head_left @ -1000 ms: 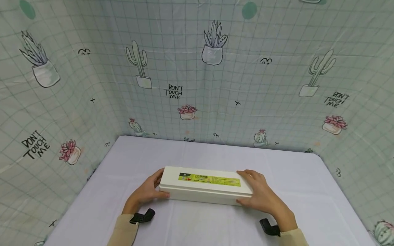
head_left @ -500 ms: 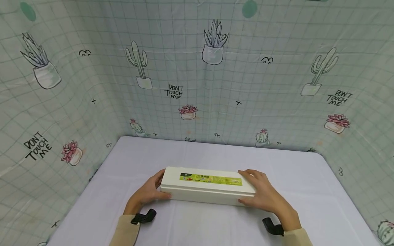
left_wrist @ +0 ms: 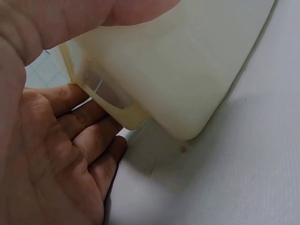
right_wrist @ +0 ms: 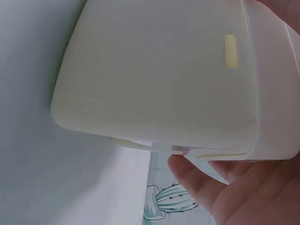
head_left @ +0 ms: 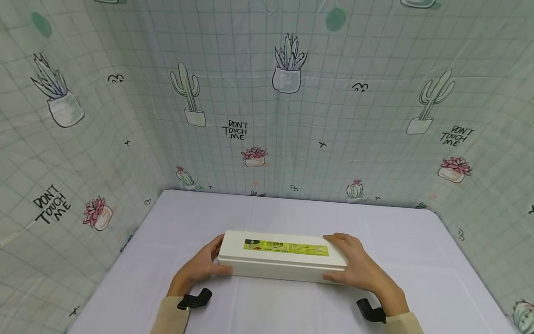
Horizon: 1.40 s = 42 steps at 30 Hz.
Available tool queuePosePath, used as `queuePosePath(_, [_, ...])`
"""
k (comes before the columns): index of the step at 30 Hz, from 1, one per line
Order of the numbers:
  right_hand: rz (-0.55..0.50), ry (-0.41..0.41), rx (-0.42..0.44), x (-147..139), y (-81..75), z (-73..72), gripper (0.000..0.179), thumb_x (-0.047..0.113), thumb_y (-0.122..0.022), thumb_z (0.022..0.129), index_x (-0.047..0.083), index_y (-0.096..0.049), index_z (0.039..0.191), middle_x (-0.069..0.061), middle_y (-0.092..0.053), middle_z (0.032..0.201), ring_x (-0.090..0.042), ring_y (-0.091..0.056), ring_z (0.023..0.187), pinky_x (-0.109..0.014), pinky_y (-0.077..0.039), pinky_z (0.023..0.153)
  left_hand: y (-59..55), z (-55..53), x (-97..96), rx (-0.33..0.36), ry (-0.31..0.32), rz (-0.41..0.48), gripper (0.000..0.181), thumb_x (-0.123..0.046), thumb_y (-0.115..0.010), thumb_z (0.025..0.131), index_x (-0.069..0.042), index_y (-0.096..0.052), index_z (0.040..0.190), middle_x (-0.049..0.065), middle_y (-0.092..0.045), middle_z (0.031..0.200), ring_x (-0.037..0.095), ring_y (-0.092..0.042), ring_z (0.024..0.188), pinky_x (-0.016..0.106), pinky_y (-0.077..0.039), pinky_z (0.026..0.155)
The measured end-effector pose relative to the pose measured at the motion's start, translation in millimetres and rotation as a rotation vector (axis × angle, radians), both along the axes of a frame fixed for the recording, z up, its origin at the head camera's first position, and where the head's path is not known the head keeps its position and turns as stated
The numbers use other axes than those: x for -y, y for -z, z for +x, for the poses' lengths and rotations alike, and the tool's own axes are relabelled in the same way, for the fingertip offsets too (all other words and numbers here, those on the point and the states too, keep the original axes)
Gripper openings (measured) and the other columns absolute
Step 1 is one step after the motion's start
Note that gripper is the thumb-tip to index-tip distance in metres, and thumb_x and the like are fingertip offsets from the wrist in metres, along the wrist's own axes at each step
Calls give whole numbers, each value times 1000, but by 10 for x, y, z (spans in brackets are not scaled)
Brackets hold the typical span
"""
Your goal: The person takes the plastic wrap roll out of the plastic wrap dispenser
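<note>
A long white cling film box (head_left: 283,272) with a yellow-green label (head_left: 286,247) lies crosswise on the white-covered table, its lid down. My left hand (head_left: 200,265) grips its left end, thumb on the front side and fingers round the back. At the opposite end, my right hand (head_left: 358,265) holds it the same way, thumb low in front, fingertips at the far top edge. The left wrist view shows the box's end wall with a recess (left_wrist: 110,89) beside the fingers. In the right wrist view a small yellowish patch (right_wrist: 231,51) shows on the box.
A white cloth (head_left: 267,308) covers the table. Behind it and along both sides hangs a grid-patterned curtain (head_left: 292,116) printed with cacti and lettering. Black wrist mounts (head_left: 195,299) sit on both forearms, over beige sleeves (head_left: 170,317).
The head view has tilted slightly, so the whole scene sits a little lower in it. Both hands keep their grip on the cling film box, which stays in place.
</note>
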State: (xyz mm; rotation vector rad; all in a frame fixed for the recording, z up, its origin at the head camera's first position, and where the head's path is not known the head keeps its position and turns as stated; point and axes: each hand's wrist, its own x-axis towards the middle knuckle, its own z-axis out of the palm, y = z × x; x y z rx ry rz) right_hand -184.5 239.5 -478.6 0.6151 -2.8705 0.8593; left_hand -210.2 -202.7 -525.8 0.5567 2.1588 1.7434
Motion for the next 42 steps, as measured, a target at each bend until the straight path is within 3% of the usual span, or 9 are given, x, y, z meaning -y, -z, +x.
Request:
queuePosePath(9, [5,6,-17,-52,14,24,91,51,-93,67,18,-58,144,-13,-55,140,-37,-48,128,-60,-44,97,-3,-11,-43,13,19,9,101,-11,-87,79,-3,-27,160,16,-40,161,39,-33,151,64,-17,121])
queuePosePath(19, [12,-11,-44,-70,2,-14,92,52,-94,66,17,-59,144,-15,-56,138,-38,-49,126,-60,-45,95,-8,5,-62,16,-12,-15,103,-12,-88,78,-4,-27,161,17,-40,162,38,-33,151,67,-14,122])
queuePosePath(26, [4,-1,-25,-68,0,-2,95,49,-94,66,16,-57,146,-16,-55,140,-40,-48,128,-63,-44,97,-23,1,-65,-17,9,-20,103,-13,-87,79,0,-25,161,22,-39,161,45,-32,150,70,-15,120])
queuePosePath(36, [-2,4,23,-37,-38,-56,95,48,-93,68,17,-54,149,-16,-51,144,-40,-44,133,-65,-42,100,-67,-25,-54,5,2,-7,102,-11,-86,80,-5,-25,162,17,-40,161,31,-39,146,68,-16,120])
queuePosePath(42, [6,-5,43,-33,-53,-83,95,48,-93,69,16,-54,150,-16,-50,146,-42,-42,135,-66,-41,100,-67,-27,-63,6,-9,-11,103,-12,-86,79,-2,-24,161,20,-39,161,36,-35,147,70,-14,119])
